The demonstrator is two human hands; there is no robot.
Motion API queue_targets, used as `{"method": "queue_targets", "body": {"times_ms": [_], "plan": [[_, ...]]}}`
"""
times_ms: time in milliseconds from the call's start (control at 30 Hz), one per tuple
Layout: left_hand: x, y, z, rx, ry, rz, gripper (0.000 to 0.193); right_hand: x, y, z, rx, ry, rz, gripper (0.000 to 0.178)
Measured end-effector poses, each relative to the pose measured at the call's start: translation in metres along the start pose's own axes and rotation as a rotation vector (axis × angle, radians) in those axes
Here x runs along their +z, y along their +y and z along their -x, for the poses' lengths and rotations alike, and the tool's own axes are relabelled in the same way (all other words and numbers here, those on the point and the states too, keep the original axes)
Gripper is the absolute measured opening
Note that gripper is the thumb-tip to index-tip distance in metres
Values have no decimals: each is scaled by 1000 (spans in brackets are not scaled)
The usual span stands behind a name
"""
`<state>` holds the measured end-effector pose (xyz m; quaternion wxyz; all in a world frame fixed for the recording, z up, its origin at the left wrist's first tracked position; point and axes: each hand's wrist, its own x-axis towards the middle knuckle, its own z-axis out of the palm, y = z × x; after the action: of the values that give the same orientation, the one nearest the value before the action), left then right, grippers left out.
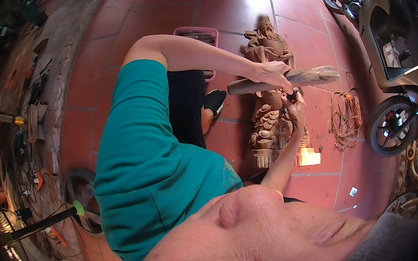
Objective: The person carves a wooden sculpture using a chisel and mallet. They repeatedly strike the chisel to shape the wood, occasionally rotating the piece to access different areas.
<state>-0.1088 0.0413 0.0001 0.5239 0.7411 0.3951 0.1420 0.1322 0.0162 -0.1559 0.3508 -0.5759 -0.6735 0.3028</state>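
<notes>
A carved wooden statue of a bearded figure (269,123) lies on the red tile floor, its head end far from me and its base nearer. My left hand (274,74) is closed around a long, rounded wooden club (314,76), which crosses over the middle of the statue. Just below that, my right hand (295,112) is closed over the carving, its fingers pinched at a small dark piece that I cannot make out. The two hands are very close together, partly covering the statue's middle.
Past my left arm stands a pink basket (217,34) holding long pieces. An orange cord (347,118) is coiled right of the statue, and a motorbike (384,46) stands beyond it. My foot (214,102) is left of the statue. Cables and tools (29,152) litter the left edge.
</notes>
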Motion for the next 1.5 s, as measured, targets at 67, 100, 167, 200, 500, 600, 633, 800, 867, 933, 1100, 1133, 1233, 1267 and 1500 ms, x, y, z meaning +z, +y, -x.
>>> {"method": "queue_targets", "body": {"times_ms": [67, 100, 167, 200, 500, 600, 633, 800, 867, 933, 1100, 1133, 1233, 1267, 1500], "plan": [[3, -10, -6, -3, 9, 50, 58, 1, -6, -1, -25, -8, -50, 26], [5, -11, -4, -33, 4, 78, 57, 0, -14, 2, 31, -33, -88, 26], [4, -19, -7, -65, -39, 90, 58, 3, -15, 1, -16, -37, -159, 26], [4, -20, -7, -51, -34, 58, 59, 2, -14, 2, -35, -31, -192, 26], [13, -30, -8, -13, -47, 24, 57, 0, -18, 4, -98, 3, -48, 31], [14, -32, -7, -55, -82, -18, 56, 1, -15, 4, 11, -9, -18, 31], [15, -33, -6, -52, -85, -31, 56, 0, -17, 5, 21, -5, -1, 32], [16, -31, -5, -55, -83, -73, 56, 1, -17, 4, 5, 15, 75, 32], [18, -35, -10, -79, -81, -95, 55, 2, -10, 3, 19, 17, 72, 33], [18, -36, -9, -69, -90, -91, 54, 3, -14, 3, 15, 17, 50, 33], [19, -41, -11, -60, -90, -100, 54, 3, -15, 3, -19, 24, 34, 32], [20, -44, -13, -60, -83, -108, 54, 4, -13, 3, -33, 27, 40, 32], [18, -36, -9, -54, -100, -98, 53, 5, -10, 4, -50, 47, -19, 30], [18, -33, -7, -51, -112, -88, 53, 4, -10, 4, -53, 47, -8, 30], [18, -36, -7, -51, -92, -79, 53, 3, -12, 3, 5, 11, -18, 30]]}}
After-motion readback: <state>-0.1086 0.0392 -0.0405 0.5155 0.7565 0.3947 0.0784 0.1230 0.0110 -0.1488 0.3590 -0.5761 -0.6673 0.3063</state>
